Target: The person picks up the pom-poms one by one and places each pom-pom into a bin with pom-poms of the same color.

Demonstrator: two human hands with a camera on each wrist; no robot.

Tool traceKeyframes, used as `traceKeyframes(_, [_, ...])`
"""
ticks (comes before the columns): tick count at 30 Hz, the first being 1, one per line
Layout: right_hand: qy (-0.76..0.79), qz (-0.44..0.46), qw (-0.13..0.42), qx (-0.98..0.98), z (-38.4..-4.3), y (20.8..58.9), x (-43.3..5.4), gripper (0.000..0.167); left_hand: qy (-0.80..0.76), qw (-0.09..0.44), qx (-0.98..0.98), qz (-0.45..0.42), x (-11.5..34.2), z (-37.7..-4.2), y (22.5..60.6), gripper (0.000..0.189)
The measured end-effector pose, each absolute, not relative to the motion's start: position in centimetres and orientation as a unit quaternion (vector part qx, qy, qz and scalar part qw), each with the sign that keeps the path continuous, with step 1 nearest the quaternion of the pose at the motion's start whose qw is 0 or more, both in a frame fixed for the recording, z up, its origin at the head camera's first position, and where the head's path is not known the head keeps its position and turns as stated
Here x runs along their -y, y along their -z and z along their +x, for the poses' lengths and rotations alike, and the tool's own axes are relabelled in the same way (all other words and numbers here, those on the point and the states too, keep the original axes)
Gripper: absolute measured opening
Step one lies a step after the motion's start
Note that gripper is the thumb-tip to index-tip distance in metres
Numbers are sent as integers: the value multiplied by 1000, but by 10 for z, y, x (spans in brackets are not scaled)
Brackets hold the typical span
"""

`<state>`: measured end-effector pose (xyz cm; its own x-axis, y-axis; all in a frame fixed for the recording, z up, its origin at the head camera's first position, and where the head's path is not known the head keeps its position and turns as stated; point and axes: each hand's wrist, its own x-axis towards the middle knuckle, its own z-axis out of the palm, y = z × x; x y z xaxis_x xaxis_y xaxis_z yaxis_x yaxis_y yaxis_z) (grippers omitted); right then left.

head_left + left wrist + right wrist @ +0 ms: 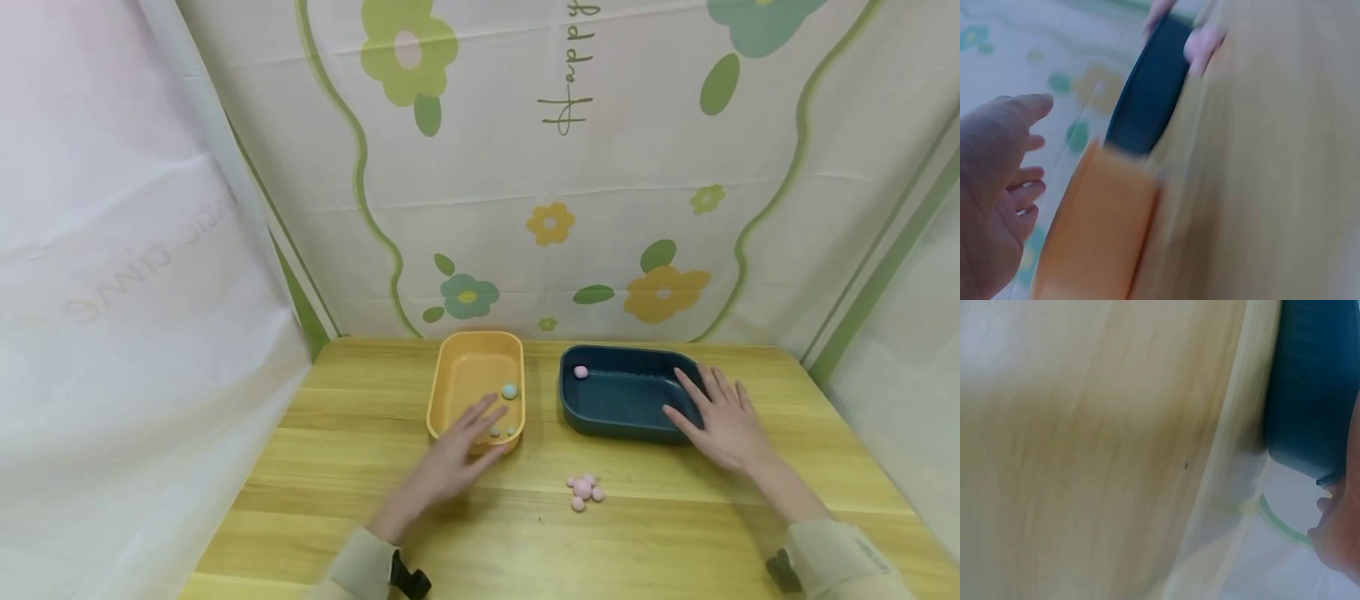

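Left hand [450,462]: there we see it, angled forward and right over the near end of the yellow tray [465,379], fingers loosely spread.
Yellow tray: long axis running away from us, three blue balls [510,391] inside.
Pink cluster [582,489]: five balls on the table [540,542], between the hands.
Blue tray [630,400]: lying crosswise, one pink ball [581,372] far left.
Right hand [727,429]: angled forward-left at that tray's right end, fingers splayed; contact we can't tell.
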<state>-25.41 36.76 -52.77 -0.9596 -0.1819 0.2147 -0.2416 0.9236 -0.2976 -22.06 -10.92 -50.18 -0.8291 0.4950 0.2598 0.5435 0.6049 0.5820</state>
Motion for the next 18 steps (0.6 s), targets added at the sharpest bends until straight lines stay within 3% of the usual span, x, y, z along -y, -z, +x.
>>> traceKeyframes(7, [-157,110,90,977,-253,529,-370,82,411,78,818,-394,59,-206,513,48])
traceKeyframes(12, [-154,115,86,978,-254,530,-369,83,395,101,808,-425,41,-207,521,55])
traceKeyframes(18, [-162,116,93,976,-254,531,-368,81,355,79,826,-431,34,-208,526,63])
